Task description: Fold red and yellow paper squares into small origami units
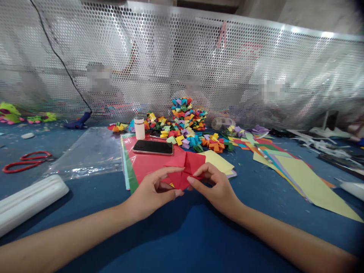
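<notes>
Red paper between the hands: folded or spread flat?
Folded: the red paper shows creases and angled flaps between the left hand and right hand.

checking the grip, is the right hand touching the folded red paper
Touching: the head view shows the right hand pinching the folded red paper between thumb and fingers.

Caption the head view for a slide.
Left hand and right hand hold folded red paper before colorful paper models.

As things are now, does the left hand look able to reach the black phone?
Probably yes: the black phone lies just beyond the left hand, and nothing seems to stand between them. However, that hand is holding the folded red paper, so it would likely need to release it.
</notes>
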### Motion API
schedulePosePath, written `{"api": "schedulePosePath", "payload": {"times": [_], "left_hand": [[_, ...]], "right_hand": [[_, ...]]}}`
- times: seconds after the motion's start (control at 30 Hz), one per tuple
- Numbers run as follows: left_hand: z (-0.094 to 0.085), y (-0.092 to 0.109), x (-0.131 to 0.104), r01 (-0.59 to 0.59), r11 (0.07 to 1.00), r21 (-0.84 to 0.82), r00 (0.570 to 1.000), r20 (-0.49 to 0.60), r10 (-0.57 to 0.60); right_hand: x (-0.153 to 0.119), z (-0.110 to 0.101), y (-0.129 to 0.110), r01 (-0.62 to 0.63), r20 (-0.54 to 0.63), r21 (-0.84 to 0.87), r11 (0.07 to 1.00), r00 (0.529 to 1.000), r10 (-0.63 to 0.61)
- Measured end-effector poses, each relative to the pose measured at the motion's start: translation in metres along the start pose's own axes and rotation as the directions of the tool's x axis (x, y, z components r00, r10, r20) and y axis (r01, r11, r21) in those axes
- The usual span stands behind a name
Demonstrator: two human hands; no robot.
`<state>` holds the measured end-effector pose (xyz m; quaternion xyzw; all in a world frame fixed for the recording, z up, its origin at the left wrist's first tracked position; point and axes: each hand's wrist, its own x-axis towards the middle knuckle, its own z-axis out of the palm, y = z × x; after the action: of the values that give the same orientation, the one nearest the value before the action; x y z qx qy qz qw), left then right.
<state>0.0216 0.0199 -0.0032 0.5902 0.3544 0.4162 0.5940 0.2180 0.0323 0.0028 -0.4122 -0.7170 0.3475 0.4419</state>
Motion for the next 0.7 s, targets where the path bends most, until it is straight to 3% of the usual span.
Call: {"api": "schedulePosePath", "payload": {"times": [0.27,0.7], "left_hand": [[-0.0026,-0.0056,0.0015,-0.042,0.999,-0.009,0.998,0.053,0.043],[-0.0047,-0.0078,0.0022,0.019,0.999,0.044,1.0,0.021,-0.02]], "right_hand": [[0.0,-0.0012,-0.0008,-0.02,0.02,0.025,0.999,1.0,0.02],[0.0,-0.0007,-0.0036,-0.048,0.027,-0.003,0.999,0.998,0.048]]}}
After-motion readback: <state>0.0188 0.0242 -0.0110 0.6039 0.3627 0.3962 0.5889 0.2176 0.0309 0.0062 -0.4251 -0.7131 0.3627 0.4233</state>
